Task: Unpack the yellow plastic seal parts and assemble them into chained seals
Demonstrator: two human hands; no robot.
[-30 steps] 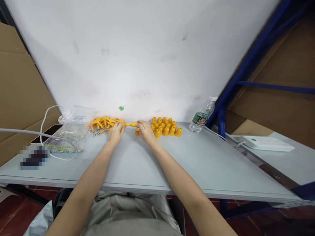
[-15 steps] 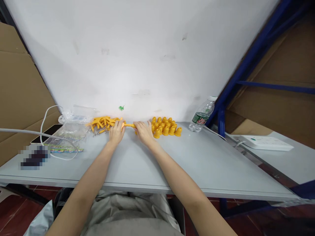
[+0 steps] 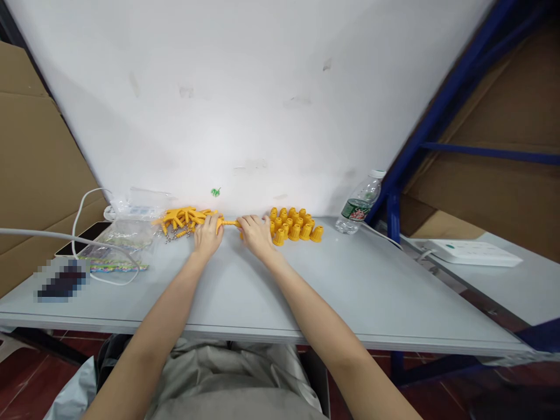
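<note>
Both hands rest on the grey table (image 3: 359, 291) near the white wall. My left hand (image 3: 207, 236) is closed on one end of a thin yellow plastic rod piece (image 3: 228, 222). My right hand (image 3: 256, 233) is closed round its other end, fingers curled over a small yellow part I can barely see. A heap of yellow pronged parts with small metal chains (image 3: 182, 219) lies just left of my left hand. A cluster of several upright yellow cone-shaped caps (image 3: 293, 225) stands just right of my right hand.
Clear plastic bags (image 3: 122, 238), a white cable (image 3: 83, 239) and a dark phone (image 3: 87, 233) lie at the left. A plastic water bottle (image 3: 361, 203) leans at the back right beside a blue rack post (image 3: 394, 219). A white power strip (image 3: 470, 252) sits far right.
My right hand has slid slightly left and closed over the loose yellow cap by the rod's end. The left hand has barely moved.
</note>
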